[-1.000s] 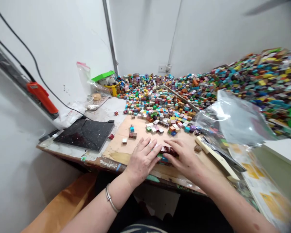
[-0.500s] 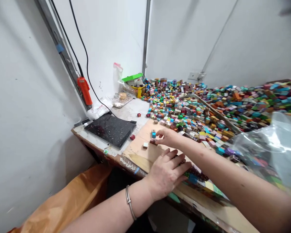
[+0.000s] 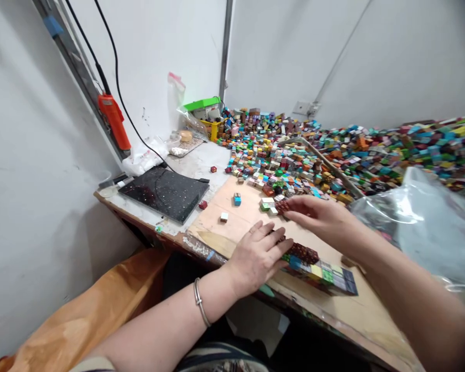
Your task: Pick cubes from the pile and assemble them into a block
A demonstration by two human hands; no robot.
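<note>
My left hand (image 3: 253, 258) lies palm down with its fingers spread over the left end of a row of small colored blocks (image 3: 327, 275), near the table's front edge. Dark red speckled blocks (image 3: 304, 252) run along the top of that row; its left end is hidden under my fingers. Farther back, my right hand (image 3: 320, 217) pinches a dark red speckled block (image 3: 282, 207) between thumb and fingers. Beside it are a few white and green blocks (image 3: 267, 205). On the board to the left stand a blue block (image 3: 237, 199) and a white-topped brown block (image 3: 224, 217).
A big heap of mixed blocks (image 3: 294, 165) covers the back and right. Clear plastic bag (image 3: 414, 217) lies at right. On the left are a black speckled slab (image 3: 166, 194), loose red blocks (image 3: 203, 205) and an orange power screwdriver (image 3: 114, 121) hanging on its cable.
My right hand has moved right and toward the heap; the dark red block beside the blue one has left its spot. My left hand stays on the row. The view has shifted.
</note>
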